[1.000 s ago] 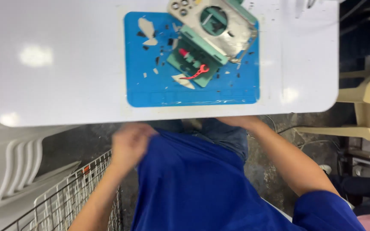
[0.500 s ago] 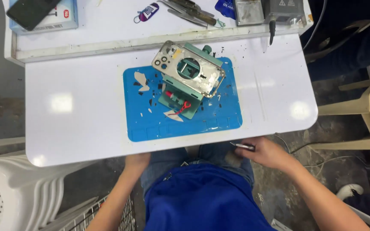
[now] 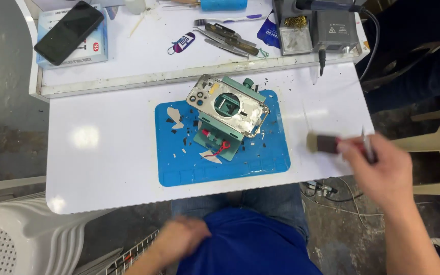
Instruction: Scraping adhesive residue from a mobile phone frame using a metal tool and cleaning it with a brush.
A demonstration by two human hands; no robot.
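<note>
At table's right edge: right hand [image 3: 383, 170] closed on a small brush [image 3: 324, 143] and a thin metal tool [image 3: 367, 147] — blurred. Left hand [image 3: 182, 242] below the table, grip unclear. Centre: phone frame [image 3: 227, 105] clamped on blue mat [image 3: 266, 153]. Upper left: pale-blue box [image 3: 98, 43] under dark phone [image 3: 68, 31].

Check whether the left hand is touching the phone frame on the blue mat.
No, the left hand is below the table edge, well apart from the phone frame.
</note>
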